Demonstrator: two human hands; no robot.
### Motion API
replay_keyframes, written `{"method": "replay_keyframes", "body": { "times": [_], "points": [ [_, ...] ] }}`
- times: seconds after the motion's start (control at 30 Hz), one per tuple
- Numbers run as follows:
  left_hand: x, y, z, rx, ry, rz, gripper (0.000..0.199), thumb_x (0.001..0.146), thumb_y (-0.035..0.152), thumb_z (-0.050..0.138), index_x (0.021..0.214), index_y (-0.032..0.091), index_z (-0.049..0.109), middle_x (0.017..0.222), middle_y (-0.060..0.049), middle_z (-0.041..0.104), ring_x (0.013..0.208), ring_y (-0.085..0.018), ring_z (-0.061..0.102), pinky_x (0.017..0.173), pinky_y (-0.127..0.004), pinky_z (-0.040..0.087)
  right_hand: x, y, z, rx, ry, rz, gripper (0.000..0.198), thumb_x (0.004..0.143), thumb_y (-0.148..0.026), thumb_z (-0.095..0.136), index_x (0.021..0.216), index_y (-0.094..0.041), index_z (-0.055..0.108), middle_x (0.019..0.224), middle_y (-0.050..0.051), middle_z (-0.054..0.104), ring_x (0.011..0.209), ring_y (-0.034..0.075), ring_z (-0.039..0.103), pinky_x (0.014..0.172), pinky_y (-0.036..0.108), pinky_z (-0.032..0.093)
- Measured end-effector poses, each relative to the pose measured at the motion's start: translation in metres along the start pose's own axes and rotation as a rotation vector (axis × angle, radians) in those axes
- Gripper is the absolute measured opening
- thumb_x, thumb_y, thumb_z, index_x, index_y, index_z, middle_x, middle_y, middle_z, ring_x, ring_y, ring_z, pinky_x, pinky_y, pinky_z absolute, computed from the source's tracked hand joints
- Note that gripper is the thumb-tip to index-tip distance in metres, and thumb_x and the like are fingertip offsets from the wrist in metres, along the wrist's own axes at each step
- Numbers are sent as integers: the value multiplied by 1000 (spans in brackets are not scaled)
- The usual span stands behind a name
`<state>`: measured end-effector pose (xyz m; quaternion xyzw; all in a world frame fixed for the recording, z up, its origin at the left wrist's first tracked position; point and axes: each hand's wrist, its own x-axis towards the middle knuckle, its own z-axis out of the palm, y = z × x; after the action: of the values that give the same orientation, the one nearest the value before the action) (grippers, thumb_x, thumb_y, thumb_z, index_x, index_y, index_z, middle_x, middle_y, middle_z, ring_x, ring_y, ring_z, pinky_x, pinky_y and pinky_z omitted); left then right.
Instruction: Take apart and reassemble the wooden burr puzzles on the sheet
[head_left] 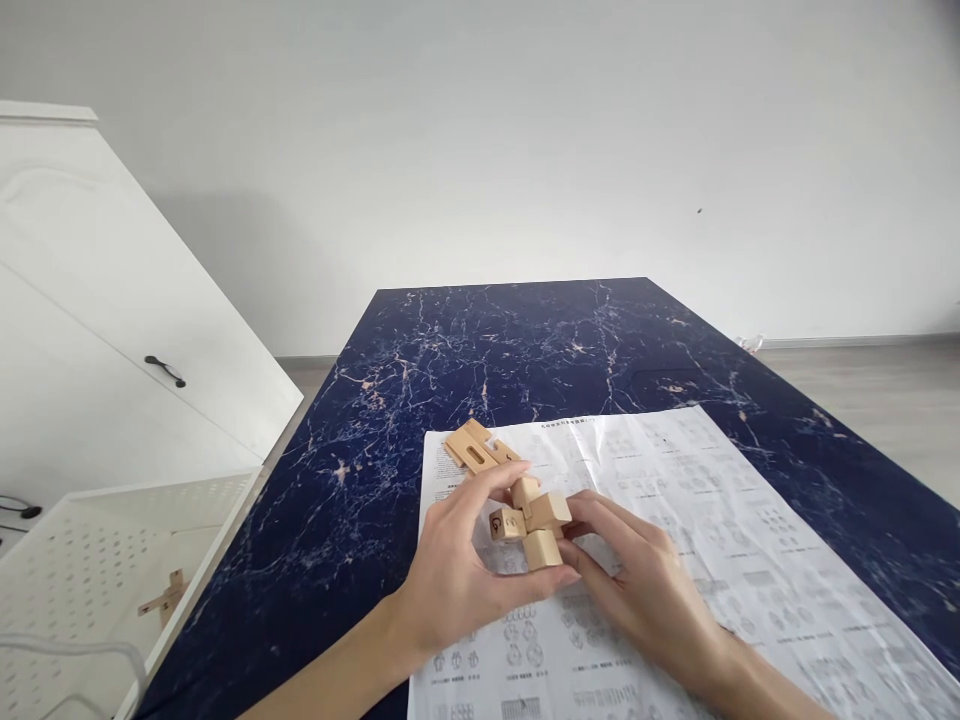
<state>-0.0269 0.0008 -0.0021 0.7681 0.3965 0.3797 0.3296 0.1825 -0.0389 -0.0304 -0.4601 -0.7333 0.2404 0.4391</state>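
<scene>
Several pale wooden bars interlock in a wooden burr puzzle (pixel 546 513), held just over a printed sheet. My left hand (pixel 457 570) curves around its left side, with the thumb at the bottom block and the fingers at the top. On the right, my right hand (pixel 637 560) pinches the puzzle with thumb and fingers. Dark letters mark the block end that faces left. Beyond my left fingers lie loose notched wooden pieces (pixel 476 447) on the sheet, partly hidden by that hand. The fingertips behind the puzzle are hidden.
The creased instruction sheet (pixel 660 460) with small diagrams covers the near right part of the dark blue marble-patterned table (pixel 465 350). To the left stand a white cabinet (pixel 112 330) and a white perforated basket (pixel 90 560) with another wooden piece (pixel 166 597) in it.
</scene>
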Motion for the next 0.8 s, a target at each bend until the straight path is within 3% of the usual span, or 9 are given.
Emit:
{"method": "replay_keyframes", "body": {
  "times": [0.27,0.5,0.67,0.8],
  "points": [
    [-1,-6,0,-32,-5,65,85,70,49,101,142,29,61,125,-6,80,113,-31,79,101,-46,65,5,-9,-5,26,-37,-13,15,105,-15,52,99,-25,61,88,2,70,75,17,74,69,26,64],
    [2,-1,0,-128,-34,-54,75,74,43,99,138,29,63,132,-7,79,115,-31,77,101,-46,63,5,-4,-5,79,50,117,5,101,-25,68,106,-26,68,90,2,81,76,19,80,69,27,68],
    [6,0,-2,-264,-181,-152,69,75,41,98,135,31,67,121,-5,80,110,-30,76,99,-47,61,0,3,-6,156,38,109,16,101,-31,74,115,-27,68,95,4,84,77,19,82,65,26,68],
    [5,-1,-4,-340,-245,-205,81,71,44,100,141,31,62,122,-5,77,108,-29,75,102,-47,58,-1,1,-8,101,8,49,27,102,-38,74,126,-28,66,88,2,81,73,18,78,52,22,61]
  ]
}}
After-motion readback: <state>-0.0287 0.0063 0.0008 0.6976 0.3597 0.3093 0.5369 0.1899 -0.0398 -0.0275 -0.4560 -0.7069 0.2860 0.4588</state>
